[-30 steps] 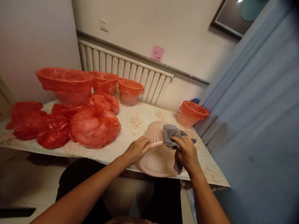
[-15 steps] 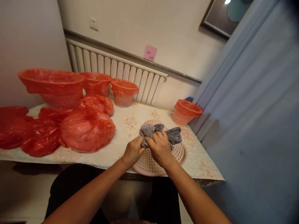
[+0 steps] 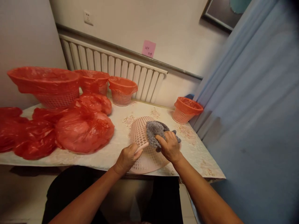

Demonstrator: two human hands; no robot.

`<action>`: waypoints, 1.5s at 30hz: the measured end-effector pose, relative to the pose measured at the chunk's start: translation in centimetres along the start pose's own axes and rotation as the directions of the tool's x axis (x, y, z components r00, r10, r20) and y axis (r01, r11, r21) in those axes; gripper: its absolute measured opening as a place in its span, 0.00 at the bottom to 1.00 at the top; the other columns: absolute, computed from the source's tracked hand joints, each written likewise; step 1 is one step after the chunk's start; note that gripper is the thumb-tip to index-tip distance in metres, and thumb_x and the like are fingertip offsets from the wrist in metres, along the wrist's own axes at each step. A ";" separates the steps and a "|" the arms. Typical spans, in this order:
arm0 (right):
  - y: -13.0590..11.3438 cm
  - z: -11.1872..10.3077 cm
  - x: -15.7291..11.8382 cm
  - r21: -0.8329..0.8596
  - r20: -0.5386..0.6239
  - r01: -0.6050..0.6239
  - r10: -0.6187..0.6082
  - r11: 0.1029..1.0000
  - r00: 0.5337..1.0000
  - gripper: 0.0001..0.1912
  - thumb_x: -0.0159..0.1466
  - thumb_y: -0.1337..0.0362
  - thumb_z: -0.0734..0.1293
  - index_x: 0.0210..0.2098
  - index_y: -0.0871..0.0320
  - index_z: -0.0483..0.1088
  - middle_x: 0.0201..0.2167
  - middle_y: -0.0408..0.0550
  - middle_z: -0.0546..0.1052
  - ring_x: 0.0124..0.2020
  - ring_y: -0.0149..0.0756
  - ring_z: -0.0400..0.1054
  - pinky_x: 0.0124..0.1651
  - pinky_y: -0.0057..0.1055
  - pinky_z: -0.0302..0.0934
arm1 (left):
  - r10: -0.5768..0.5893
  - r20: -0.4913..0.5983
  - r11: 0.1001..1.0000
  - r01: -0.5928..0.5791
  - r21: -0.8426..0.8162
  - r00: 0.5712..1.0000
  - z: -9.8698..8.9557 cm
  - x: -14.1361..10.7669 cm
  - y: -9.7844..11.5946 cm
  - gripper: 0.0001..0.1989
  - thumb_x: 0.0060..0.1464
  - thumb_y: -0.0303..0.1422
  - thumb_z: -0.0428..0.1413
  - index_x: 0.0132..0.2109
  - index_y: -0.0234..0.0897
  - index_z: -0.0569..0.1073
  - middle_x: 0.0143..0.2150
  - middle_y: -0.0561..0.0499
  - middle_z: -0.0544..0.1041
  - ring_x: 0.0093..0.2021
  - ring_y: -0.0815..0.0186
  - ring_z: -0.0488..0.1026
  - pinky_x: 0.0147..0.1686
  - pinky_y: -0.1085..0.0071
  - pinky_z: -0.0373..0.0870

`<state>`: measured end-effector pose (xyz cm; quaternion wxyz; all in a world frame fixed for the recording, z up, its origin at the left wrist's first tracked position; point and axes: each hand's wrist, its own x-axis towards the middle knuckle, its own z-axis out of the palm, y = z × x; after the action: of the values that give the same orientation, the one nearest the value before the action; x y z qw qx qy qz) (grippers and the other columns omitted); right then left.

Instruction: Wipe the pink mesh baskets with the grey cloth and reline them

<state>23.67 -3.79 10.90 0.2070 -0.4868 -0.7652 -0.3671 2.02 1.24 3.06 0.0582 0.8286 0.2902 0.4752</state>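
My left hand point(image 3: 128, 158) is closed on the rim of a pale pink perforated plastic basket point(image 3: 139, 132), which is tilted on the table. In my right hand point(image 3: 171, 147) is a bunched dark grey fuzzy cloth point(image 3: 154, 132), held against the basket's right side. A pink perforated surface also spreads below both hands toward the table's front edge; I cannot tell whether it belongs to the same basket. The cloth and right hand hide part of the basket.
Several bag-lined baskets stand at the back: a large one point(image 3: 57, 96) at left, a smaller one point(image 3: 121, 97) and one point(image 3: 183, 115) by the blue curtain point(image 3: 245, 124). Filled red plastic bags point(image 3: 85, 133) lie left. A radiator point(image 3: 116, 67) is behind the table point(image 3: 198, 155).
My left hand has let go of the cloth and taken the basket's rim. The basket has tilted, its wall now showing at left. My right hand, still gripping the cloth, has shifted slightly right.
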 end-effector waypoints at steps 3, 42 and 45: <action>0.3 1.2 -1.0 0.006 -0.097 -0.057 0.057 0.998 0.994 0.12 0.62 0.68 0.59 0.42 0.55 0.71 0.32 0.50 0.63 0.38 0.41 0.56 0.41 0.36 0.52 | -0.009 0.016 1.000 0.009 0.011 1.000 0.1 -0.4 -0.3 0.11 0.60 0.32 0.48 0.29 0.41 0.57 0.22 0.58 0.61 0.21 0.70 0.60 0.22 0.73 0.56; -0.8 0.0 0.5 0.034 -0.060 -0.292 0.293 0.956 0.954 0.14 0.55 0.73 0.61 0.39 0.57 0.70 0.32 0.48 0.64 0.37 0.40 0.56 0.40 0.35 0.52 | -0.162 -0.021 0.984 0.160 -0.079 0.987 -2.8 0.7 0.6 0.12 0.54 0.33 0.56 0.45 0.38 0.63 0.42 0.46 0.67 0.45 0.58 0.66 0.45 0.60 0.68; -2.4 0.0 1.4 0.027 -0.015 -0.241 0.242 0.970 0.970 0.13 0.57 0.72 0.61 0.40 0.57 0.70 0.32 0.49 0.63 0.37 0.41 0.55 0.39 0.35 0.51 | -0.082 0.042 0.994 0.084 -0.062 0.996 -3.0 2.4 1.2 0.12 0.54 0.29 0.55 0.45 0.38 0.64 0.43 0.45 0.67 0.46 0.57 0.64 0.45 0.59 0.67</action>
<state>20.88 -3.63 10.95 0.2633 -0.5701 -0.7029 -0.3339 0.92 1.01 6.93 0.1102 0.8228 0.3078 0.4649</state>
